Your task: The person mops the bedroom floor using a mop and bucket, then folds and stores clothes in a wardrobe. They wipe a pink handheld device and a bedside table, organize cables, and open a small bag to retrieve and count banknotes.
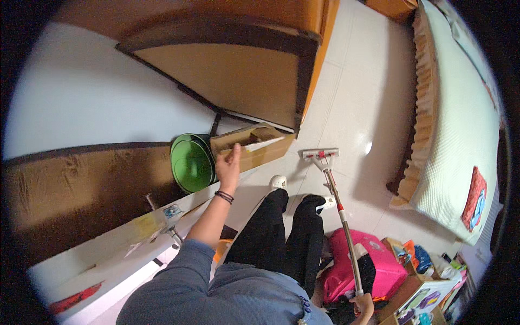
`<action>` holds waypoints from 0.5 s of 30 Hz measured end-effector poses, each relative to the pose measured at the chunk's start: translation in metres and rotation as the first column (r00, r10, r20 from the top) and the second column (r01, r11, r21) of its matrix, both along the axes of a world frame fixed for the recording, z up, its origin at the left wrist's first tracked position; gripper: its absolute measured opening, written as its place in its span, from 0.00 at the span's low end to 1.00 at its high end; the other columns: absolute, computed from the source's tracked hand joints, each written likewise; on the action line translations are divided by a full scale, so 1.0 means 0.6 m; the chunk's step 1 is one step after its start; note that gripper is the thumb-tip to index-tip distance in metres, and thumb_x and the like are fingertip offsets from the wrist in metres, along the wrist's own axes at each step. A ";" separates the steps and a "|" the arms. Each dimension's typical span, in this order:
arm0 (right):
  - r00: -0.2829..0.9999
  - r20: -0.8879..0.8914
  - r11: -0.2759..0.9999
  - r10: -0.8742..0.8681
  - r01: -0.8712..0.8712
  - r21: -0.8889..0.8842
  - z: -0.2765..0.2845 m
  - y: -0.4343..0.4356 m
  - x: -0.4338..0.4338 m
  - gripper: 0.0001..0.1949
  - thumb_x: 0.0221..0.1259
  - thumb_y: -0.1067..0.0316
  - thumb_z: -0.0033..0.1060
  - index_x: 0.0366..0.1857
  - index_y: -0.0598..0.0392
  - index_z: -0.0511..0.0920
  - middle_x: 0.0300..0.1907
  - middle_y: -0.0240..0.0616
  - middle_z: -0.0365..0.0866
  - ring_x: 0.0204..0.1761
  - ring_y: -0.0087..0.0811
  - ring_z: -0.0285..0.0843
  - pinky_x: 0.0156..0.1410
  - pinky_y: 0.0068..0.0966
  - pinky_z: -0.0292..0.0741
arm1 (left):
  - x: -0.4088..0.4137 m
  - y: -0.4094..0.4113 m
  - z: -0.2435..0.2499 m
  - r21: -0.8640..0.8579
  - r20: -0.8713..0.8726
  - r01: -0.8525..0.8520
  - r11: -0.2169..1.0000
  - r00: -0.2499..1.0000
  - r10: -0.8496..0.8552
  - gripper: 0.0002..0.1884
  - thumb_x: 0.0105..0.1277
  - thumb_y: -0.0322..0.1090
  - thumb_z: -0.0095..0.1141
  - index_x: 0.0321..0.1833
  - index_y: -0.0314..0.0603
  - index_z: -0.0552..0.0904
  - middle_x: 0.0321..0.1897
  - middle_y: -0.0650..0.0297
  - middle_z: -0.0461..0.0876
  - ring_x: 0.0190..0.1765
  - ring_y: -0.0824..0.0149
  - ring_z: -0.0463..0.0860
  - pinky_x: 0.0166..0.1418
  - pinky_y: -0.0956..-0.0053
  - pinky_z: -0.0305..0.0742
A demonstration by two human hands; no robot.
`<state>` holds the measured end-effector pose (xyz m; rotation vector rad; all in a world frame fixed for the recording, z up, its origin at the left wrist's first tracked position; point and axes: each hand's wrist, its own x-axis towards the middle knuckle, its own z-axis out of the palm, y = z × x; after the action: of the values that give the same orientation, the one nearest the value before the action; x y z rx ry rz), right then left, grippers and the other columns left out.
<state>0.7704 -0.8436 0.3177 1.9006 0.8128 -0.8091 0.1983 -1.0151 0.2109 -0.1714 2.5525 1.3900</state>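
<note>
My right hand (362, 305), at the lower right, is closed around the upper end of a sponge mop's metal handle (346, 235). The handle slants away from me to the mop head (321, 153), which rests on the tiled floor. My left hand (228, 170) reaches forward on the left, thumb raised. It overlaps the near end of an open cardboard box (266, 152), right beside a green bin (191, 162). Its other fingers are mostly hidden, so whether it grips the box cannot be seen.
A white door (101, 252) with a metal handle (174, 237) stands on my left. Ahead is a wooden cabinet (243, 77) with dark trim. A bed (451, 142) runs along the right. Near my right leg are a pink bag (382, 260) and a box of odds and ends (422, 298).
</note>
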 end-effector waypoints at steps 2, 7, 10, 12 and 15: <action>1.000 0.025 1.000 -0.011 0.010 0.010 0.025 0.002 -0.046 0.12 0.47 0.74 0.63 0.20 0.62 0.66 0.08 0.38 0.62 0.09 0.33 0.63 0.14 0.32 0.58 | -0.022 -0.024 0.031 0.095 -0.059 -0.191 0.977 0.979 0.197 0.24 0.58 0.50 0.59 0.42 0.31 0.75 0.37 0.58 0.80 0.38 0.69 0.78 0.44 0.75 0.72; 0.997 -0.079 0.999 -0.011 0.008 -0.033 0.005 0.011 0.003 0.13 0.46 0.72 0.64 0.19 0.58 0.65 0.10 0.38 0.63 0.11 0.33 0.63 0.16 0.32 0.60 | -0.048 -0.061 0.089 0.445 -0.215 -0.321 0.836 0.868 0.447 0.20 0.61 0.47 0.58 0.39 0.34 0.72 0.35 0.60 0.79 0.37 0.71 0.77 0.42 0.78 0.71; 0.942 -0.302 0.965 -0.149 0.206 0.164 -0.067 -0.020 0.153 0.14 0.45 0.71 0.65 0.17 0.58 0.65 0.11 0.38 0.64 0.11 0.33 0.64 0.16 0.31 0.61 | -0.046 -0.058 0.122 0.380 -0.281 -0.432 0.818 0.788 0.547 0.22 0.61 0.49 0.56 0.42 0.33 0.70 0.34 0.58 0.78 0.37 0.69 0.77 0.42 0.75 0.72; 0.977 -0.213 0.988 -0.007 0.040 0.150 -0.010 -0.008 0.061 0.15 0.45 0.70 0.65 0.14 0.57 0.64 0.10 0.38 0.64 0.11 0.33 0.65 0.16 0.30 0.61 | -0.045 -0.082 0.104 0.468 -0.303 -0.437 0.768 0.737 0.604 0.26 0.62 0.48 0.55 0.46 0.28 0.66 0.40 0.50 0.77 0.42 0.63 0.78 0.45 0.70 0.74; 0.990 -0.131 0.999 0.044 -0.047 -0.023 0.002 0.016 0.022 0.16 0.45 0.69 0.65 0.11 0.56 0.64 0.10 0.39 0.65 0.12 0.33 0.65 0.16 0.30 0.61 | -0.048 -0.116 0.048 0.222 -0.254 -0.717 0.661 0.612 0.749 0.29 0.63 0.50 0.53 0.47 0.23 0.64 0.42 0.42 0.75 0.42 0.54 0.78 0.45 0.67 0.74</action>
<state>0.7833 -0.8339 0.3187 1.8147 0.9178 -0.9184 0.1697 -1.0848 0.2398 -1.2059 2.7897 1.9443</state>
